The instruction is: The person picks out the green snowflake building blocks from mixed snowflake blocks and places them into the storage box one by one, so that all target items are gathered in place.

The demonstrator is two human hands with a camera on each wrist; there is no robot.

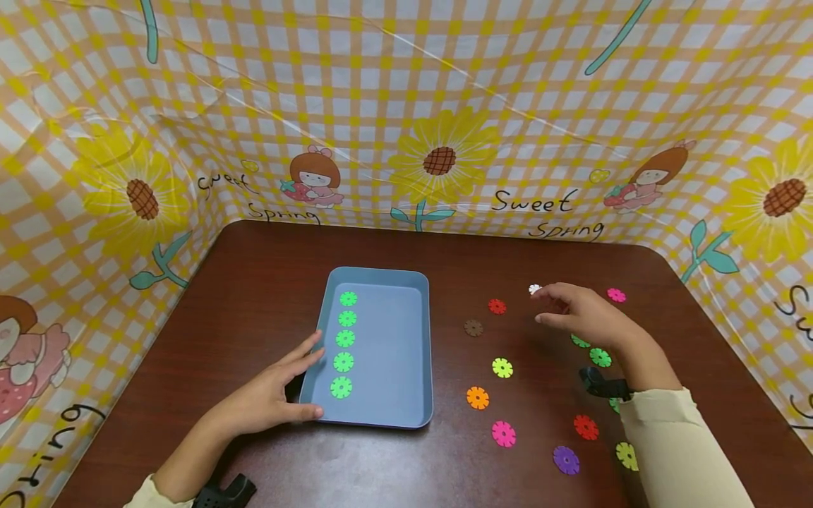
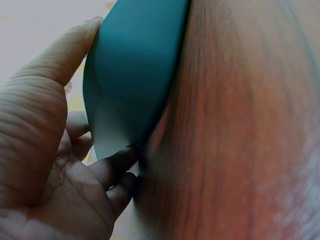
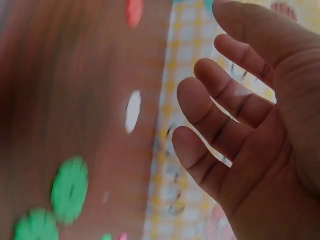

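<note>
A blue-grey tray (image 1: 395, 339) lies on the table with a column of several green notched discs (image 1: 344, 362) along its left side. My left hand (image 1: 273, 395) holds the tray's left edge near the front corner, thumb and some fingers at the rim; in the left wrist view the lower fingers (image 2: 117, 165) touch its outer wall. My right hand (image 1: 587, 314) hovers over the table's right part, fingers loosely bent, nothing in them. Nearest to its fingertips is a white disc (image 1: 535, 289), seen nearly edge-on in the right wrist view.
Loose discs lie right of the tray: red (image 1: 497, 307), brown (image 1: 473, 328), yellow (image 1: 502, 367), orange (image 1: 478, 398), pink (image 1: 504, 434) and purple (image 1: 566, 460). Green discs (image 1: 600, 358) lie partly under the right forearm. A checked cloth (image 1: 368, 85) walls the table's back and sides.
</note>
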